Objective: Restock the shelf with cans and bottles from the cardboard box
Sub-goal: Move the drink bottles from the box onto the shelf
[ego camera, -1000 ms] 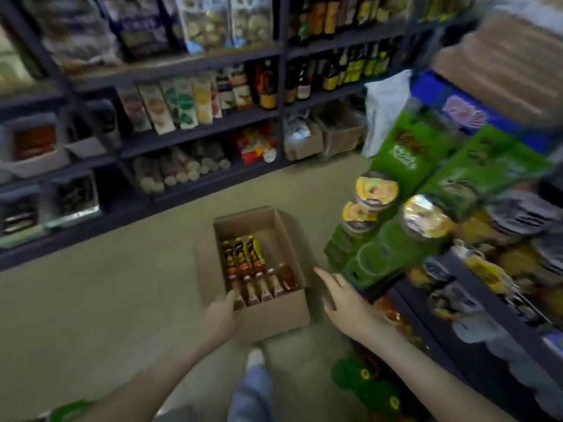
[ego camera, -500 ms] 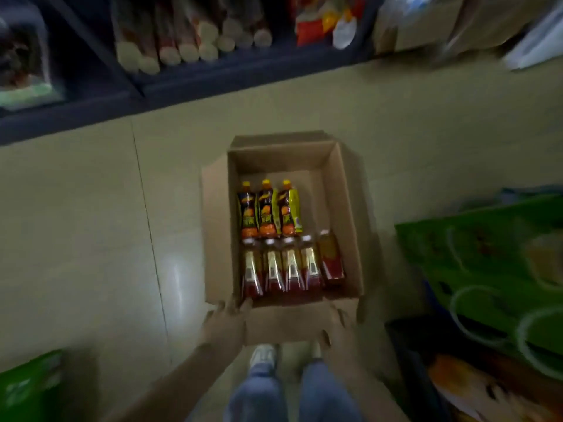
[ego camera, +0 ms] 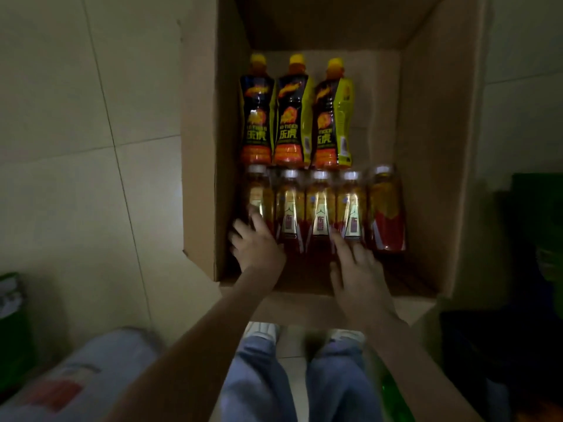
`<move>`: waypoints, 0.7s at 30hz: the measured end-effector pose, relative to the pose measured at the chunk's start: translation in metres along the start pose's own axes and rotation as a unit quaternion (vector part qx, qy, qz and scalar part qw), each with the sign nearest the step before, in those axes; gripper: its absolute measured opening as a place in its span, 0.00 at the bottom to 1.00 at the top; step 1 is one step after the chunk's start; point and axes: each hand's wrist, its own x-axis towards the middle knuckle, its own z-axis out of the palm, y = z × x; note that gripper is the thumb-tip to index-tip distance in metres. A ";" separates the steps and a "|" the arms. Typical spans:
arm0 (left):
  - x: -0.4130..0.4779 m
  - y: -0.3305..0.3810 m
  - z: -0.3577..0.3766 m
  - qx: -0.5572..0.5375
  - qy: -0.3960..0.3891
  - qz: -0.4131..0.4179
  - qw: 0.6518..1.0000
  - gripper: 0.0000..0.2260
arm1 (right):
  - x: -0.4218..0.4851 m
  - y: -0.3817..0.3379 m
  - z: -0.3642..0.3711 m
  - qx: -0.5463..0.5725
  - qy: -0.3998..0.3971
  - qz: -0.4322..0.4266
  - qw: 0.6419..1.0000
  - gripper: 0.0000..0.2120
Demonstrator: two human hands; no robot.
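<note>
Nearest to me are the knees in blue jeans [ego camera: 265, 382] and the toes of two pale shoes [ego camera: 263, 328], tucked right against the near flap of the cardboard box [ego camera: 201, 147]. I judge that stance puts both arms straight over the open top.

Both arms reach past that flap into the box. My left hand [ego camera: 257, 245] is spread wide, its fingers lying on the lower end of the leftmost clear bottle [ego camera: 257, 193], not closed round it. My right hand [ego camera: 358, 266] is flat and loose, fingers straight, with the tips touching the bottoms of the middle bottles in the same row. Neither hand holds anything yet. I read this as choosing one bottle per hand before closing.

The task's stock is all inside the box, lying flat. The near row is five clear bottles [ego camera: 320, 205] of amber-red drink, side by side and touching, caps pointing away. Just beyond them, cap ends further off, lie three yellow-capped bottles [ego camera: 294, 117] in dark labels, packed toward the left wall, with bare cardboard to their right.

The box sits on a pale tiled floor [ego camera: 76, 117]. The shelf is out of view, so I judge restocking is barely begun.
</note>
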 end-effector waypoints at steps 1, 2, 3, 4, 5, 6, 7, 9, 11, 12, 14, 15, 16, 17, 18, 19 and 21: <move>0.003 0.001 0.003 -0.011 0.001 0.000 1.000 0.45 | 0.004 0.000 -0.001 0.001 0.002 -0.001 1.000 0.29; 0.006 0.003 0.005 -0.019 -0.008 -0.003 1.000 0.46 | 0.007 -0.001 -0.002 -0.001 0.001 -0.003 1.000 0.28; 0.009 0.005 0.008 -0.027 -0.025 -0.006 0.999 0.47 | 0.009 -0.002 -0.005 -0.004 -0.005 -0.006 1.000 0.29; 0.011 0.009 0.011 -0.033 -0.039 -0.008 0.999 0.47 | 0.011 -0.004 -0.008 -0.008 -0.010 -0.011 1.000 0.29; 0.012 0.011 0.012 -0.034 -0.047 -0.006 0.998 0.48 | 0.012 -0.006 -0.012 -0.008 -0.015 -0.017 1.000 0.29; 0.012 0.013 0.012 -0.029 -0.049 -0.002 0.998 0.49 | 0.013 -0.008 -0.015 -0.005 -0.015 -0.025 1.000 0.29; 0.011 0.013 0.010 -0.026 -0.052 0.003 0.998 0.49 | 0.012 -0.009 -0.020 0.004 -0.011 -0.031 0.999 0.30; 0.006 0.011 0.002 -0.043 -0.067 0.010 0.997 0.48 | 0.007 -0.011 -0.029 0.036 -0.003 -0.031 0.999 0.30; -0.007 0.012 -0.012 -0.082 -0.095 0.022 0.992 0.47 | -0.002 -0.016 -0.040 0.104 0.005 -0.013 0.995 0.29; -0.015 0.012 -0.021 -0.117 -0.107 0.028 0.987 0.47 | -0.008 -0.019 -0.046 0.146 0.012 0.003 0.989 0.28; -0.038 0.013 -0.041 -0.186 -0.128 0.039 0.973 0.48 | -0.021 -0.028 -0.062 0.223 0.017 0.039 0.974 0.26; -0.052 0.012 -0.053 -0.204 -0.135 0.054 0.968 0.49 | -0.028 -0.034 -0.072 0.261 0.015 0.052 0.964 0.25; -0.067 0.013 -0.067 -0.211 -0.141 0.076 0.964 0.50 | -0.036 -0.041 -0.083 0.303 0.010 0.064 0.951 0.25; -0.085 0.015 -0.083 -0.212 -0.144 0.101 0.961 0.51 | -0.045 -0.048 -0.097 0.347 0.003 0.074 0.935 0.25; -0.104 0.018 -0.100 -0.212 -0.146 0.133 0.957 0.50 | -0.055 -0.056 -0.113 0.388 -0.002 0.077 0.918 0.25; -0.125 0.021 -0.119 -0.211 -0.149 0.159 0.953 0.50 | -0.068 -0.064 -0.130 0.422 -0.004 0.073 0.904 0.26; -0.171 0.026 -0.157 -0.215 -0.151 0.207 0.942 0.50 | -0.098 -0.080 -0.167 0.470 0.002 0.062 0.880 0.28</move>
